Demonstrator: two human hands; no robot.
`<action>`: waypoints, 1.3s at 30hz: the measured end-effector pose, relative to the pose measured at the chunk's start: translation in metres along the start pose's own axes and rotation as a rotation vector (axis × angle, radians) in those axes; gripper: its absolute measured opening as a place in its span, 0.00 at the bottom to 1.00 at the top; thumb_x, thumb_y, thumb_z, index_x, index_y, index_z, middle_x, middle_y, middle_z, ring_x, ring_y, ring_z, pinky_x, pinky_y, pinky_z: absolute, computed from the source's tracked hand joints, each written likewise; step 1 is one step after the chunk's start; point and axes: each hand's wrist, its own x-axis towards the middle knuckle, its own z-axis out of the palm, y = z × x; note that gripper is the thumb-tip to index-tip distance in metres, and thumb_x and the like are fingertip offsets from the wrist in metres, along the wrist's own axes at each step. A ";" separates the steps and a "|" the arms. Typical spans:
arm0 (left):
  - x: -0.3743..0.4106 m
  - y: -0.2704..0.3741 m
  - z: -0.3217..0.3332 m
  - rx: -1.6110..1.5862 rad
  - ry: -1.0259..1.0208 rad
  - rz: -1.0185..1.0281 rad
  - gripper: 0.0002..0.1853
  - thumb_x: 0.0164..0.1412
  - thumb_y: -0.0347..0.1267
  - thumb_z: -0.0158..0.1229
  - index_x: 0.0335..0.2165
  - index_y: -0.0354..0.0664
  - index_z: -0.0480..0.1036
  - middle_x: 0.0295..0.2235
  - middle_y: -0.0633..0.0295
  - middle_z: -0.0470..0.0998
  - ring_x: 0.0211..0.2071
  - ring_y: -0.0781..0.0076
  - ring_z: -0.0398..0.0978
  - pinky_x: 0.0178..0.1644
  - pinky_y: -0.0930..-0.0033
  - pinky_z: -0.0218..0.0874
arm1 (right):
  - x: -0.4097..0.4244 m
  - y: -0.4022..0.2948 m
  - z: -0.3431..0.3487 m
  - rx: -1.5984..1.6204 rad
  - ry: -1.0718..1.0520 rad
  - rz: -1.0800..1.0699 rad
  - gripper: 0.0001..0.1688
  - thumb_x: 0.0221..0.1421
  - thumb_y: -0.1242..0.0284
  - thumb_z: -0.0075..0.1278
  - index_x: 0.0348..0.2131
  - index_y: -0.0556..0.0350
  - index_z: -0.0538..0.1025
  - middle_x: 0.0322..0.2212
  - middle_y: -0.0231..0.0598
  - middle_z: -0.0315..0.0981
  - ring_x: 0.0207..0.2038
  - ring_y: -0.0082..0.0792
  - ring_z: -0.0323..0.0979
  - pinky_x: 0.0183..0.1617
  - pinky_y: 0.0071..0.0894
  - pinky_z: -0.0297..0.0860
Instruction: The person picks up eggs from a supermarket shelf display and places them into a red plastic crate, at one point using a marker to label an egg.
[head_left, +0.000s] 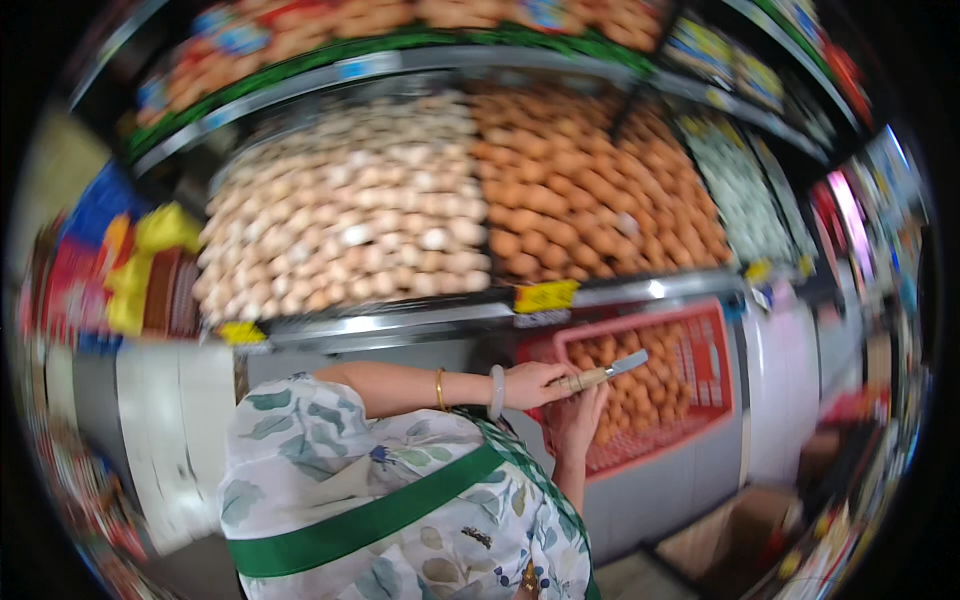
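Observation:
My left hand (536, 384), with a gold bracelet and a pale bangle on its arm, is closed around the wooden handle of a small knife-like tool (600, 376). The tool's short flat metal blade points right, over the eggs. Just below, my right hand (576, 420) has its fingers extended against the left hand and the handle; whether it grips anything is unclear. Both hands are at the near left side of a red plastic shopping basket (718, 360). Loose brown eggs (649, 386) lie in the basket.
Above the basket, a display holds pale eggs (352, 240), brown eggs (577, 202) and bluish-white eggs (742, 187). Its metal front edge (420, 315) carries yellow price tags (546, 297). A cardboard box (739, 525) stands lower right, and bright packages (127, 277) at left.

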 end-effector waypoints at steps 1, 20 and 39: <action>-0.003 -0.012 -0.004 0.026 0.113 0.061 0.19 0.58 0.41 0.48 0.42 0.39 0.65 0.28 0.57 0.74 0.30 0.67 0.74 0.34 0.68 0.63 | 0.002 0.008 0.003 0.015 0.028 0.024 0.21 0.62 0.64 0.31 0.51 0.53 0.53 0.44 0.46 0.62 0.42 0.33 0.66 0.42 0.29 0.65; -0.202 0.016 -0.524 0.268 1.963 0.215 0.18 0.56 0.42 0.49 0.37 0.39 0.71 0.21 0.60 0.75 0.21 0.73 0.72 0.28 0.70 0.63 | 0.062 0.070 0.017 -0.282 -0.145 0.155 0.08 0.56 0.71 0.43 0.34 0.57 0.69 0.25 0.35 0.69 0.23 0.20 0.65 0.25 0.17 0.64; -0.200 0.029 -0.853 1.252 1.626 -0.394 0.22 0.54 0.42 0.48 0.44 0.42 0.66 0.38 0.50 0.72 0.39 0.56 0.71 0.41 0.60 0.63 | -0.008 0.122 0.177 -0.542 0.052 0.263 0.08 0.54 0.71 0.46 0.29 0.59 0.71 0.21 0.33 0.68 0.23 0.21 0.67 0.26 0.20 0.64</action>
